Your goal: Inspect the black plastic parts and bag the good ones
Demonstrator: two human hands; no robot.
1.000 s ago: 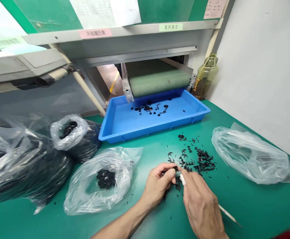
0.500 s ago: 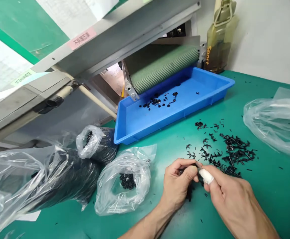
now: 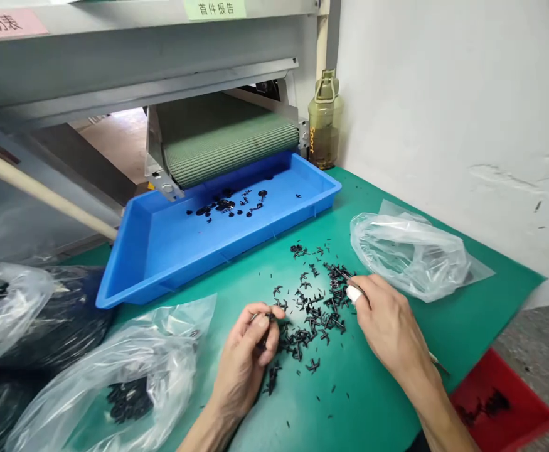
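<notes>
A scatter of small black plastic parts [image 3: 316,301] lies on the green mat [image 3: 378,389]. My left hand [image 3: 248,358] is closed, pinching a small black part at its fingertips beside the near-left edge of the pile. My right hand [image 3: 384,320] is closed round a thin knife-like tool whose tip reaches into the right side of the pile; one finger wears a white wrap. The tool's tail sticks out behind the wrist.
A blue tray [image 3: 161,251] with a few black parts sits under a ribbed conveyor [image 3: 227,147]. Clear bags of black parts [image 3: 109,383] lie at the left, another clear bag [image 3: 410,251] at the right. A bottle [image 3: 324,122] stands by the wall, a red bin [image 3: 504,402] below the table edge.
My hands have parted: the right one moved off to the right side of the pile, the left kept its part. The camera swung right, bringing the wall and red bin into view.
</notes>
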